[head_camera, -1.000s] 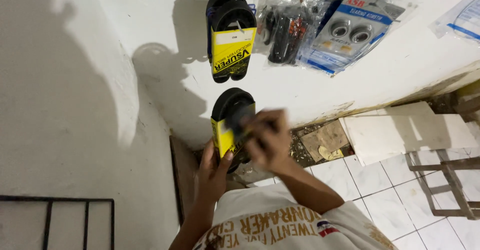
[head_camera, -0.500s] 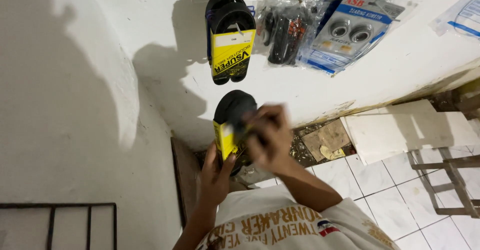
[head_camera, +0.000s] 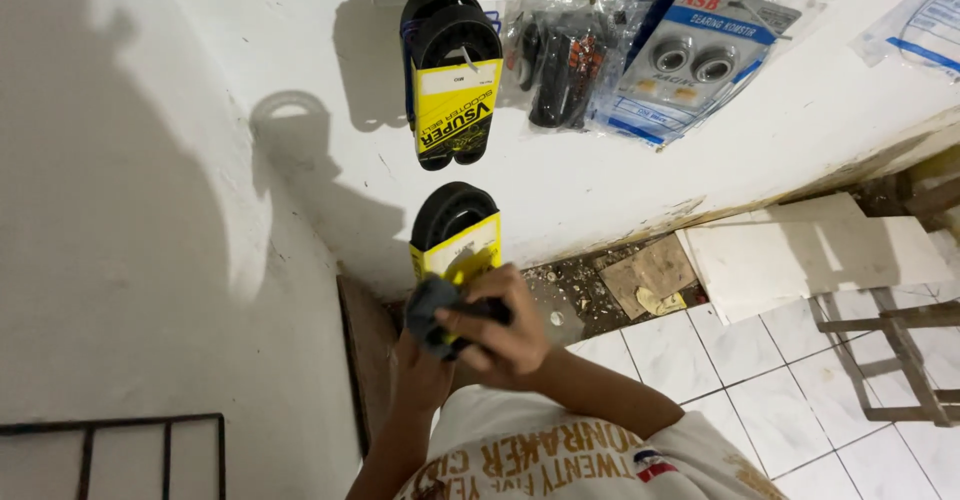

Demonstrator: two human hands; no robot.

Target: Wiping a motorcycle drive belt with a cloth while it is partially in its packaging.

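While the left hand (head_camera: 425, 365) grips the sleeved belt (head_camera: 455, 230), right hand (head_camera: 500, 330) fingers clench a dark cloth (head_camera: 430, 310).

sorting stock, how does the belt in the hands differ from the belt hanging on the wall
The hanging belt hangs free on the wall, yellow sleeve fully visible. The held belt sits lower, gripped by both hands, with the right hand pressing a dark cloth over its sleeve. Both are black loops in yellow sleeves.
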